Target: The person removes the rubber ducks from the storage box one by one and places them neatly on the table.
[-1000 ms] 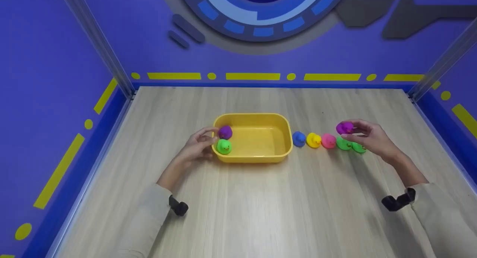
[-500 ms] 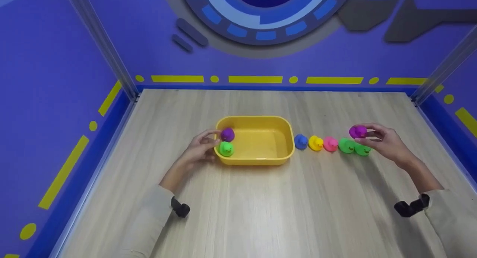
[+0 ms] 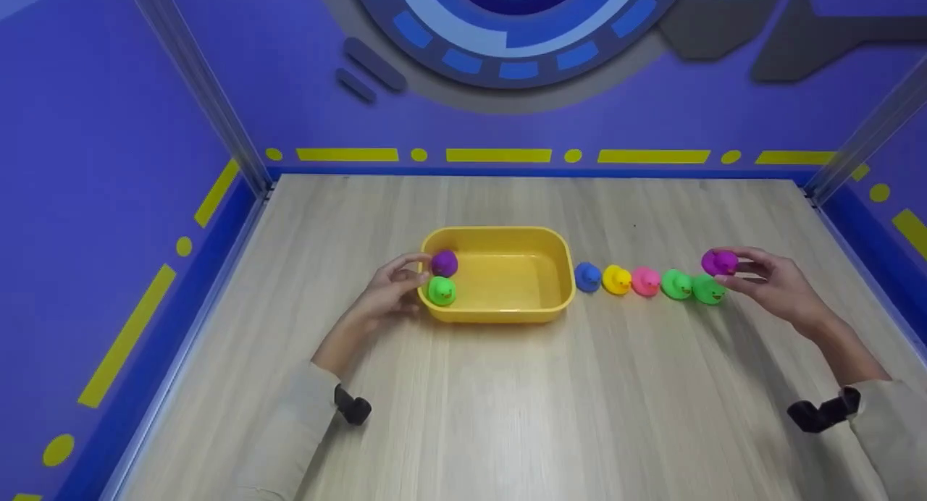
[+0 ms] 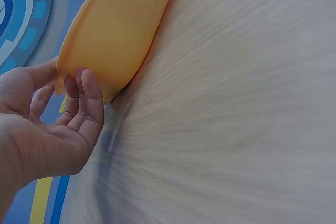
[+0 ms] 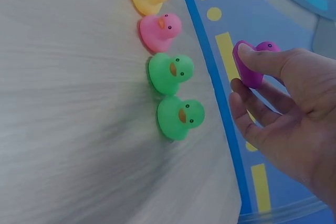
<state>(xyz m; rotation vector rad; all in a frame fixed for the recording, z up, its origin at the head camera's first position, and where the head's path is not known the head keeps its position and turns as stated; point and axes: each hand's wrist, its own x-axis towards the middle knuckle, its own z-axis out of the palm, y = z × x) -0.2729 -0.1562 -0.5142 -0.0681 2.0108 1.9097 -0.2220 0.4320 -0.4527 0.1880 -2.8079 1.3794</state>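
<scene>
Two bare hands stand well apart over a wood-grained table (image 3: 471,400), their forearms entering from the near side in pale, creased sleeves (image 3: 286,421). We see the left hand (image 3: 387,289) reaching far and right, its thumb and fingers bent in a narrow pinch on the left rim of a yellow tub (image 3: 500,317). We find the right hand (image 3: 778,285) raised and angled far-left, thumb and fingers closed to the width of a held purple duck (image 3: 718,262), which is off the table, just beyond the right end of a row. That row, left to right, comprises a blue duck (image 3: 587,277) just beside the tub, a yellow duck (image 3: 617,279), a pink duck (image 3: 646,281), a left green duck (image 3: 677,284) and a right green duck (image 3: 708,289); we cannot be certain whether the last two touch. All are smooth, rounded toys. The tub is a glossy, round-cornered oblong; at its left end we note an inner purple duck (image 3: 445,263) on the far side and an inner green duck (image 3: 442,291) on the near side.
</scene>
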